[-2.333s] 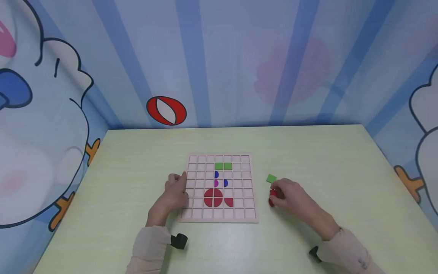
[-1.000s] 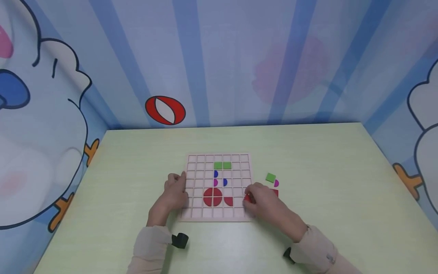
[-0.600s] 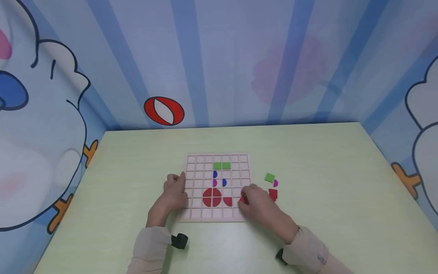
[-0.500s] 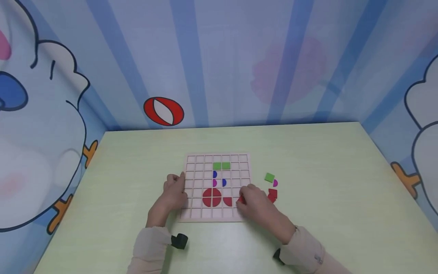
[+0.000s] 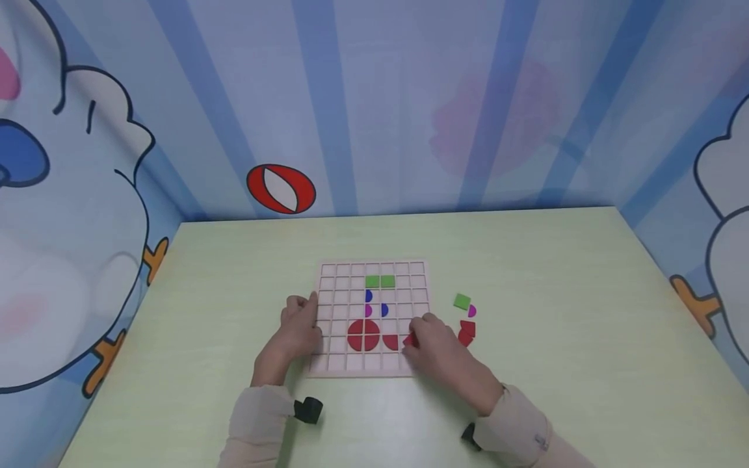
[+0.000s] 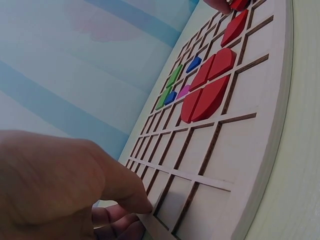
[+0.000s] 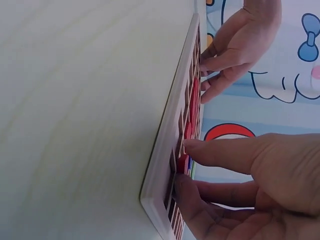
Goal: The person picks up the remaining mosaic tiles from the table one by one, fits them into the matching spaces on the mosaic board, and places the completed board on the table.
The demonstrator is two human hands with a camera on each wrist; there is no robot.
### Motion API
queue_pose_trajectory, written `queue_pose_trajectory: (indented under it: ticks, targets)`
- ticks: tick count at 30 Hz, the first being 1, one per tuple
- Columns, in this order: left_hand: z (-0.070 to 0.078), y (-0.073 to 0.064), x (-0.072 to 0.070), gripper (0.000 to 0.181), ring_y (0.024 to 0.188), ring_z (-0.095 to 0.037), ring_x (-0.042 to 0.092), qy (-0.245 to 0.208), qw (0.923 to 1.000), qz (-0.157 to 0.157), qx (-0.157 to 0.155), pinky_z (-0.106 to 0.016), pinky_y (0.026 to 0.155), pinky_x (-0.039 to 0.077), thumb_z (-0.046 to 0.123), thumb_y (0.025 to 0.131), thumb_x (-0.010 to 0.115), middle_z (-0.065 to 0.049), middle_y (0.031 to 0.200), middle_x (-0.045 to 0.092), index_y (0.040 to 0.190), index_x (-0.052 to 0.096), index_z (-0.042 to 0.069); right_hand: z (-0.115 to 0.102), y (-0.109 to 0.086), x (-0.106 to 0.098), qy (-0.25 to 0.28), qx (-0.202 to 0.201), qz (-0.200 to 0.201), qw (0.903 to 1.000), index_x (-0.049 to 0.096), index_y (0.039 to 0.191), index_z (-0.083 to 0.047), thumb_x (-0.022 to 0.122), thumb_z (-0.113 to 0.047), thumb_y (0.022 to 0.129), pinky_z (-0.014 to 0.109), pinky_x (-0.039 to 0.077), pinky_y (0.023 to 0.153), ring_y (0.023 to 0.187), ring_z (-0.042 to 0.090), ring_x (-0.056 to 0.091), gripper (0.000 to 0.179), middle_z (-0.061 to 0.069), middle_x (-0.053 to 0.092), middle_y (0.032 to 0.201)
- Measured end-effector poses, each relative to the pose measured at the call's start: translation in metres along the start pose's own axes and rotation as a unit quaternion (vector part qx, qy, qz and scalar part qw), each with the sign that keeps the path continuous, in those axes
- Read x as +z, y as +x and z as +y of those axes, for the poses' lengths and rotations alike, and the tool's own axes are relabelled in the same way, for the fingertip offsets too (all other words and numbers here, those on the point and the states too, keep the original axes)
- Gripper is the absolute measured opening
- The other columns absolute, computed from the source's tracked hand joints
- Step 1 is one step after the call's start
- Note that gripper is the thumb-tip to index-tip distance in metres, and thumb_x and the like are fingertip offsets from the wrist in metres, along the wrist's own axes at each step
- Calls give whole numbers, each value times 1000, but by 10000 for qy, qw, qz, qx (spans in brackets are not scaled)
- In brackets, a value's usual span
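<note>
A pale wooden grid board (image 5: 351, 374) lies on the table. My left hand (image 5: 298, 330) holds its left edge, thumb on the rim in the left wrist view. Between the thumb and fingers of my right hand (image 5: 440, 348) is a red quarter-circle piece (image 7: 183, 163), low over the right part of the board and partly hidden by the fingers. Left of it a red quarter piece (image 5: 390, 342) sits in a cell, beside four-part red circle (image 5: 355, 327). Green squares (image 5: 372, 281), blue half-circles (image 5: 384, 310) and a magenta half-circle (image 5: 368, 311) fill other cells.
Right of the board lie a loose green square (image 5: 462, 301), a magenta half-circle (image 5: 472, 311) and red pieces (image 5: 467, 328). Behind the table (image 5: 526, 273) stands a blue striped wall (image 5: 404, 117) with cartoon prints.
My right hand has come left from the loose pieces to the board with the red quarter-circle piece, then slowed over its right part. My left hand has stayed at the edge.
</note>
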State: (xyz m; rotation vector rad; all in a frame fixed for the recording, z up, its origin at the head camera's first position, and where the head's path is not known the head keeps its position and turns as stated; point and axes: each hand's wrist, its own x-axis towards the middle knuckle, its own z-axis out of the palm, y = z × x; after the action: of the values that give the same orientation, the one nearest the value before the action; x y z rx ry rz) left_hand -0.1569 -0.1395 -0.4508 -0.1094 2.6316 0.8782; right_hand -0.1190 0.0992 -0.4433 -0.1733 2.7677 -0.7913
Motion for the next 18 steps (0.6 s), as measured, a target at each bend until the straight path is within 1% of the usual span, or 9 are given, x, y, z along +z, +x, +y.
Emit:
queue_pose_trajectory:
  ticks: [4, 7, 18]
  targets:
    - [0, 0, 0, 71, 125, -32, 26, 25, 10000, 10, 21, -50, 100, 37, 0, 90, 42, -18, 142, 18, 154, 11, 6, 2, 0, -4, -155, -156, -122, 9997, 64, 109, -3, 74, -14, 81, 27, 50, 69, 77, 16, 51, 32, 5, 55, 89]
    - [1, 0, -1, 71, 127, -32, 25, 35, 10000, 22, 37, -50, 101, 37, 0, 90, 42, -19, 143, 18, 154, 12, 5, 3, 0, -5, -208, -258, -127, 9994, 65, 110, -4, 75, -14, 80, 27, 50, 70, 77, 15, 51, 33, 4, 56, 89]
    - [2, 0, -1, 71, 125, -32, 26, 45, 10000, 32, 38, -49, 99, 38, -1, 89, 42, -19, 141, 19, 153, 13, 5, 7, 0, 0, -362, -489, 63, 9981, 63, 100, -6, 74, -22, 82, 23, 44, 61, 69, 13, 48, 27, 1, 50, 79]
